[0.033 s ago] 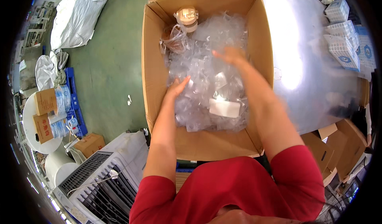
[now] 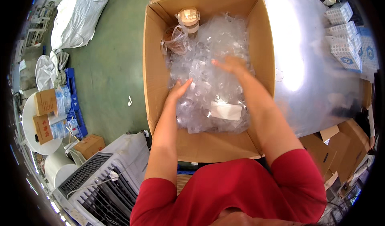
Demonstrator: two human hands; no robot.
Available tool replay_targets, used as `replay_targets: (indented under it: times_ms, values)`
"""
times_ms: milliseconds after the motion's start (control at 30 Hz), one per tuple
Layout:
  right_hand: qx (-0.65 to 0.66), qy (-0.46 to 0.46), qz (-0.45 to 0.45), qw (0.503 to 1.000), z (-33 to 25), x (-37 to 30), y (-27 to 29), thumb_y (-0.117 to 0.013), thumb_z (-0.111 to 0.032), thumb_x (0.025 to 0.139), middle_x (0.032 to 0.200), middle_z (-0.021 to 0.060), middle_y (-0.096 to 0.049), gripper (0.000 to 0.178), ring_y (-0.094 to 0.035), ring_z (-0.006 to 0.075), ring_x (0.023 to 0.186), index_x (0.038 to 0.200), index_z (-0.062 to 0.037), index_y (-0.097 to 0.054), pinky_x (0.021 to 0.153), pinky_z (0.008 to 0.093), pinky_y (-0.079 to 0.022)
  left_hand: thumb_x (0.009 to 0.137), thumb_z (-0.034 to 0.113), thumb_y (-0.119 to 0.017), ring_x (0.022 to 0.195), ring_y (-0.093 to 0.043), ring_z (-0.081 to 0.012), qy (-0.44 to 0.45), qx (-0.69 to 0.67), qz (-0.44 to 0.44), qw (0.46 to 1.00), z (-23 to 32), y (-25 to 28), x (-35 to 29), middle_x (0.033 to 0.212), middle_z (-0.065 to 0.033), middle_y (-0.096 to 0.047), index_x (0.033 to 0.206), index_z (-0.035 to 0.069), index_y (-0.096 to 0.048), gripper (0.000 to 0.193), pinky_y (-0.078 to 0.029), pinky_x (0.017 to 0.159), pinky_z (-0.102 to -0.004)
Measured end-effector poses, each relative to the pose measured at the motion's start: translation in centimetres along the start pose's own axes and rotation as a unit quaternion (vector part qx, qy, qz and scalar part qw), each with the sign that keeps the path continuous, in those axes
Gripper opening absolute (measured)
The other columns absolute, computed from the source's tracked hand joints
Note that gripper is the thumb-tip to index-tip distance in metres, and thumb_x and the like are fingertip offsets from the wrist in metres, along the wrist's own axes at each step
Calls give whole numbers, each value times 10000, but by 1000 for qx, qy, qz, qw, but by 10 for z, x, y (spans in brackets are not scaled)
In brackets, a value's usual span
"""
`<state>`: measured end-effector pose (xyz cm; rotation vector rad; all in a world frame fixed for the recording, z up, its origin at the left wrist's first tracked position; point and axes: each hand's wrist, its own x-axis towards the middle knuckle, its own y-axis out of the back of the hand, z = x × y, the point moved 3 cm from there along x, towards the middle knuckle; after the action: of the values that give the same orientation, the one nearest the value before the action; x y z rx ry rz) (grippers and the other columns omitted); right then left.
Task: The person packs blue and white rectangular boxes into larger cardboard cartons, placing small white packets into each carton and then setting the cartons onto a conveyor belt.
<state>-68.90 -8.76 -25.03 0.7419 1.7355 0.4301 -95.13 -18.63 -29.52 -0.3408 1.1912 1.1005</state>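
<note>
A large open cardboard box [image 2: 262,45] stands in front of me, filled with a heap of small clear plastic pieces [image 2: 204,71] whose exact kind I cannot make out. Against the heap's left side rests my left hand [image 2: 180,90], thumb and a finger apart, the other fingers partly hidden. My right hand [image 2: 233,66] lies over the middle right of the heap, somewhat blurred, with a digit stretched leftward and nothing visibly held. A white rectangular card or label [image 2: 225,110] sits on the pieces nearer to me.
In the box's far left corner are a beige-lidded cup [image 2: 188,17] and a clear bag with brownish contents [image 2: 176,41]. A shiny metal table [image 2: 296,97] adjoins at right, with patterned boxes [image 2: 345,51] on it. A white air cooler [image 2: 108,182] stands at lower left.
My right hand has moved slightly toward me over the heap. My left hand stays nearly where it was.
</note>
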Motion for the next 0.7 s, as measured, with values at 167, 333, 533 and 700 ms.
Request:
replay_targets:
  times_ms: [167,333,533,700]
  values:
    - [201,4,-61,978,3,-14,-79,-486,-762,686,1401,191,-329,976,-326,336,1291,1365,-73,-358,1022,459,-304,696,753,-488,1326,-234,-353,73,-254,-93,960,-22,-27,-19,1469,-158,-174,1443,129,-82,1054,-281,999,-560]
    - [285,-61,-24,956,0,-18,-101,-575,-697,684,1463,189,-164,1017,-253,361,1319,1407,-64,-243,1027,471,-294,699,717,-531,1307,-256,-317,30,-414,-91,905,-34,-60,-6,1455,-75,-218,1428,229,-158,953,-323,900,-621]
    - [588,-130,-74,795,-30,-75,-131,-709,-526,673,1427,201,-233,1083,-309,344,1284,1444,-112,-71,984,481,-336,751,538,-603,1185,-390,-290,36,-378,9,925,-5,-74,-32,1380,-77,-331,1401,217,-219,820,-374,822,-514]
    - [680,-39,-81,728,-40,-86,-120,-741,-404,690,1404,199,-295,999,-331,328,1274,1430,-80,-154,978,459,-343,793,477,-581,1122,-433,-274,11,-393,24,919,21,-64,-72,1326,-72,-385,1379,214,-257,720,-389,787,-510]
